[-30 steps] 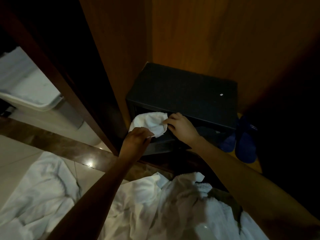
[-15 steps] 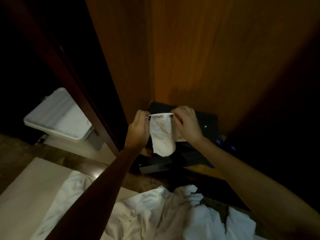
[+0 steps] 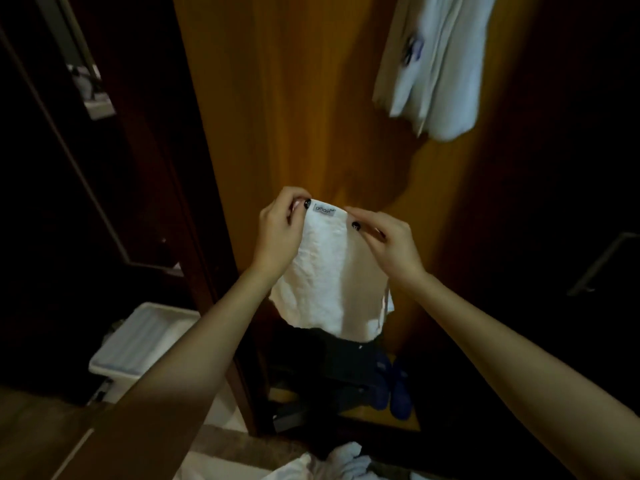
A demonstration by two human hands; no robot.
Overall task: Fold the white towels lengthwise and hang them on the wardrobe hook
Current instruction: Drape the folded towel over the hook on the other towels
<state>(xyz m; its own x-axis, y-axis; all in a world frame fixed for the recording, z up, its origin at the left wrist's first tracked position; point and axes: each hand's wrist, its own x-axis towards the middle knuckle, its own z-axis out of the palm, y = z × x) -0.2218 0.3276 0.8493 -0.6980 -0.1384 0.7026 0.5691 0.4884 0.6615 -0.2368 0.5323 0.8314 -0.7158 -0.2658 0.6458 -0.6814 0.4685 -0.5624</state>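
Left hand and right hand each pinch a top corner of the small white towel with thumb and fingers, letting it hang flat before the wardrobe panel, label uppermost, presumably for a lengthwise fold, below-left of the hung towels.

Bare wardrobe panel ahead, my reach upward open; hung towels crowd upper right (blurred), door frame hems left.

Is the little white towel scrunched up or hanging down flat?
Hanging down flat. The left hand and right hand pinch the top corners of the towel, which drops straight below.
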